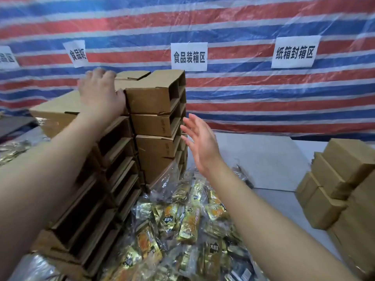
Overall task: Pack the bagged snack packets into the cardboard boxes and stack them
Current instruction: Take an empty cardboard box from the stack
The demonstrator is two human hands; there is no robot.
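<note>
Snack packets (pixel 182 226), gold and orange in clear bags, lay heaped on the counter (pixel 263 159) directly in front of the person, at the foot of a tall stack of cardboard boxes (pixel 156 126). The left hand (pixel 101 94) rested flat on the top of the stack, on the upper left box, fingers spread and straight, gripping nothing. The right hand (pixel 199 142) hung in the air just beside the right face of the stack, palm turned toward it, fingers apart and relaxed, holding nothing. A second, lower pile of closed boxes (pixel 341 179) stood well apart at the right edge of the counter. Behind, a striped tarpaulin (pixel 243 17) carried paper signs (pixel 189 56). In my judgement the stacking step was in hand: both hands appeared to be steadying or squaring the column. The stack looked tall and somewhat uneven, so a careless push could topple it. The next move would likely call for lowering a hand to the heap and gripping a bag for the next box.
</note>
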